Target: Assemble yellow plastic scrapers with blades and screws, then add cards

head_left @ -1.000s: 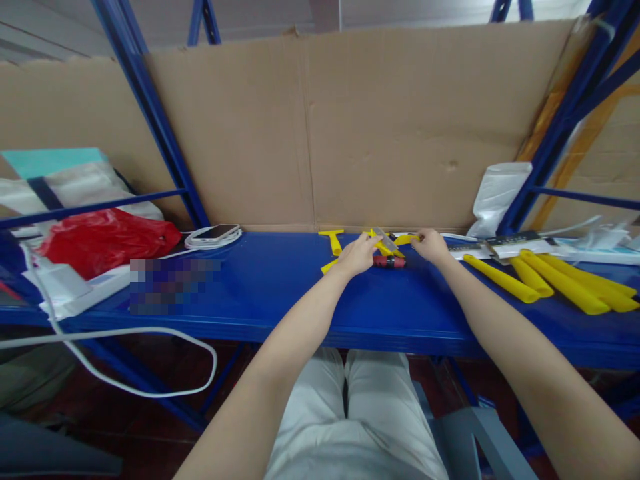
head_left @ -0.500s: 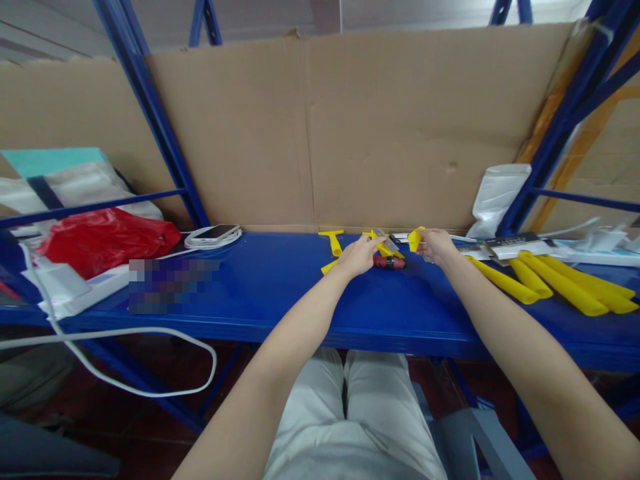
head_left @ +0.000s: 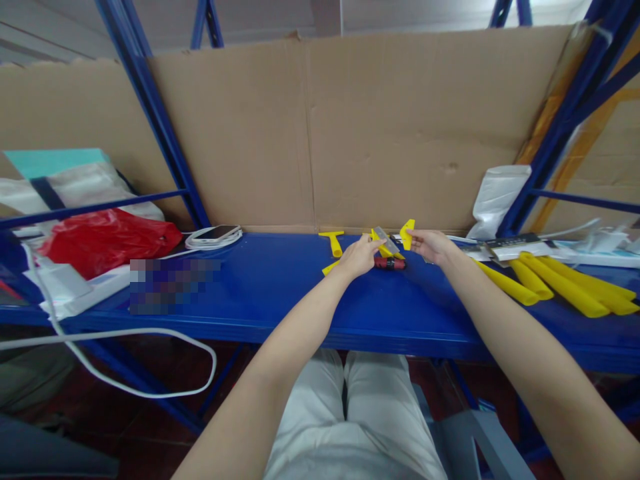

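Note:
My left hand (head_left: 359, 257) is closed in a pinch at the near end of a yellow scraper (head_left: 385, 251) with a flat grey blade, low over the blue shelf top. Just in front of those fingers lies a red-and-black tool handle (head_left: 391, 264). In the fingertips of my right hand (head_left: 429, 245), a small flat yellow plastic piece (head_left: 407, 235) with angled edges is held upright, to the right of the scraper. A yellow T-shaped piece (head_left: 333, 244) lies behind my left hand, and another yellow part (head_left: 329, 268) is partly hidden by my left wrist.
Several long yellow tubes (head_left: 565, 283) lie at the right, beside a black-and-white packet (head_left: 520, 245). A white pouch (head_left: 500, 197) leans on the blue post. To the left are a phone (head_left: 217, 233) on a coiled white cable, a red bag (head_left: 113, 237) and a power strip (head_left: 97, 291).
My right hand has raised and turned the yellow piece, shifting it slightly left, so more of it shows. My left hand stays nearly still at the scraper.

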Demonstrator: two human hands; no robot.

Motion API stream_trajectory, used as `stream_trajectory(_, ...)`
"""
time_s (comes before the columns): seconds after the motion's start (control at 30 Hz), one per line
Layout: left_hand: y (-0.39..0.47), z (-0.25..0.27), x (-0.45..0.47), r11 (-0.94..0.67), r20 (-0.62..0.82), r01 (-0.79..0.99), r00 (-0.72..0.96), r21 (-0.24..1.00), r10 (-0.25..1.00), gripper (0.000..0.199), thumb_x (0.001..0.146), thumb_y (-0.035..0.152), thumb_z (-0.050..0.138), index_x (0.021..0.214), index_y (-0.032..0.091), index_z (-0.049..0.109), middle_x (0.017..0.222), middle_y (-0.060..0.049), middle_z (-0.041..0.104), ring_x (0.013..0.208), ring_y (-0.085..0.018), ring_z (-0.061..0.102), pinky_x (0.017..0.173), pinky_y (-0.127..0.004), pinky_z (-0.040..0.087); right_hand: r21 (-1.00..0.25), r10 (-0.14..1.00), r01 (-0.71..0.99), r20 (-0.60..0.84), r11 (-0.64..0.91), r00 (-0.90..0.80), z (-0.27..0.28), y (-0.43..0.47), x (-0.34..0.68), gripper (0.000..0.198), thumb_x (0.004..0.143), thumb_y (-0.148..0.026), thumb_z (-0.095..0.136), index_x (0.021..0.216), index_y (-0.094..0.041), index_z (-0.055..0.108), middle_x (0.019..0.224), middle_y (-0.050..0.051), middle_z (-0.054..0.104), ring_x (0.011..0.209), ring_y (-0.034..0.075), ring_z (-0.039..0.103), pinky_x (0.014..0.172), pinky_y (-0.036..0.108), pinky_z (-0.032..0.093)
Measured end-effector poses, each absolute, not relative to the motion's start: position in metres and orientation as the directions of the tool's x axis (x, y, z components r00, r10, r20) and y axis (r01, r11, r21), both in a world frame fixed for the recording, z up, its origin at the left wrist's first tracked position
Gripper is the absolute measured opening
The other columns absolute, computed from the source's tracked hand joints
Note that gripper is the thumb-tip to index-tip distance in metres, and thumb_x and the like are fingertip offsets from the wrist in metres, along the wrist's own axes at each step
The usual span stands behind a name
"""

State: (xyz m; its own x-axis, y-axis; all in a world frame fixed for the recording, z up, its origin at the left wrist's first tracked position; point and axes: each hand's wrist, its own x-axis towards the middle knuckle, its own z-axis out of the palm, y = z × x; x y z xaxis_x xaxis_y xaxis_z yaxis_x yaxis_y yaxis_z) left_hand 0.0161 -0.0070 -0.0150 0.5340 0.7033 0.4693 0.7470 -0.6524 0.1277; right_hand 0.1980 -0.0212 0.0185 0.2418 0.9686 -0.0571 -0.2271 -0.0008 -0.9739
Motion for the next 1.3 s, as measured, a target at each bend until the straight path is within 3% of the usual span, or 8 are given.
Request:
stream_trajectory(0.23,-0.013,-0.015,0.020,-0.702,0.472,0.698,0.575,0.143,0.668,0.039,0.089,0.019,0.040,0.124,0.027,0.055,0.104,-0.006,0.055,0.093,-0.018,0.058,0.084,-0.030,0.045,-0.996,0.986,-0.078,0.038,0.052,0.161,0.014,-0.022,0.187,0.017,0.081,-0.007,0.055,0.066,-0.013,0.061,0.065,0.005,0.066,0.060,0.009,0.059,0.054,0.017,0.046)
stream_trajectory(0.43,-0.018,-0.013,0.021,-0.732,0.479,0.675,0.613,0.098,0.629,0.033,0.089,0.017,0.038,0.108,0.021,0.065,0.100,-0.007,0.056,0.091,-0.019,0.058,0.083,-0.031,0.046,-1.000,0.999,-0.002,0.011,0.011,0.039,0.008,-0.023,0.181,0.025,0.082,-0.006,0.052,0.059,-0.015,0.053,0.055,0.002,0.060,0.051,0.008,0.054,0.053,0.019,0.045)
stream_trajectory(0.63,-0.019,-0.012,0.021,-0.719,0.458,0.692,0.620,0.063,0.638,0.030,0.088,0.020,0.041,0.104,0.022,0.066,0.098,-0.007,0.057,0.089,-0.019,0.058,0.080,-0.031,0.047,-0.999,0.996,0.003,0.033,0.033,0.082,0.006,-0.023,0.180,0.023,0.080,-0.002,0.053,0.062,-0.015,0.050,0.051,-0.002,0.054,0.045,0.006,0.049,0.051,0.018,0.043)
stream_trajectory(1.3,-0.020,-0.010,0.020,-0.737,0.493,0.669,0.611,0.097,0.619,0.037,0.092,0.034,0.036,0.092,0.021,0.071,0.093,-0.006,0.061,0.087,-0.017,0.060,0.078,-0.027,0.045,-0.998,0.987,0.041,0.047,0.041,0.154,0.009,-0.029,0.173,0.019,0.073,-0.001,0.059,0.078,-0.018,0.052,0.057,-0.003,0.057,0.050,0.008,0.053,0.051,0.019,0.044)
